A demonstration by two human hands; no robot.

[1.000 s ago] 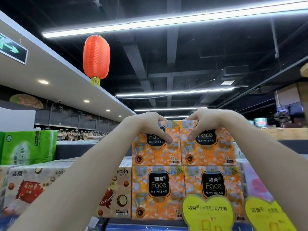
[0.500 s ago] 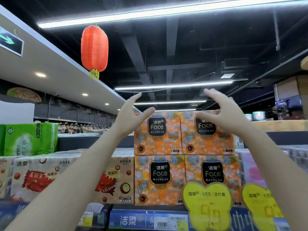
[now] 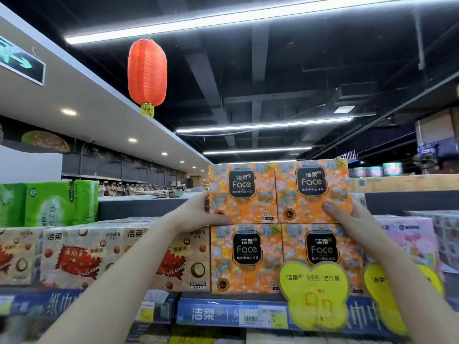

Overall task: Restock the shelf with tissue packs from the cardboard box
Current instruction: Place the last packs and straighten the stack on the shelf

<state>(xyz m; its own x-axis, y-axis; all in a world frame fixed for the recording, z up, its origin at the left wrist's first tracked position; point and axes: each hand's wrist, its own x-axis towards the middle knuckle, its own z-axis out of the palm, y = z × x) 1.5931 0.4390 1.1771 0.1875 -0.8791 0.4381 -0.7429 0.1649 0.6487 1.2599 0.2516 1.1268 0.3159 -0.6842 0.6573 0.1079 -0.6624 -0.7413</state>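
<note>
Two orange "Face" tissue packs, the left one [image 3: 242, 194] and the right one [image 3: 313, 192], sit side by side as a top row on two identical packs [image 3: 246, 256] on the shelf [image 3: 206, 314]. My left hand [image 3: 196, 214] grips the lower left corner of the upper left pack, thumb along its front bottom edge. My right hand [image 3: 347, 217] grips the lower right corner of the upper right pack, thumb on its front. The fingers of both hands are hidden behind the packs. The cardboard box is out of view.
Brown nut-print tissue packs [image 3: 82, 256] fill the shelf to the left, with green packs [image 3: 59, 202] behind them. Pink packs [image 3: 407, 239] stand to the right. Yellow price tags [image 3: 314, 294] hang on the shelf front. A red lantern [image 3: 147, 73] hangs overhead.
Both hands left the top of the upper packs, lifted open, then dropped to the lower outer corners and took hold there. The view tilted down slightly.
</note>
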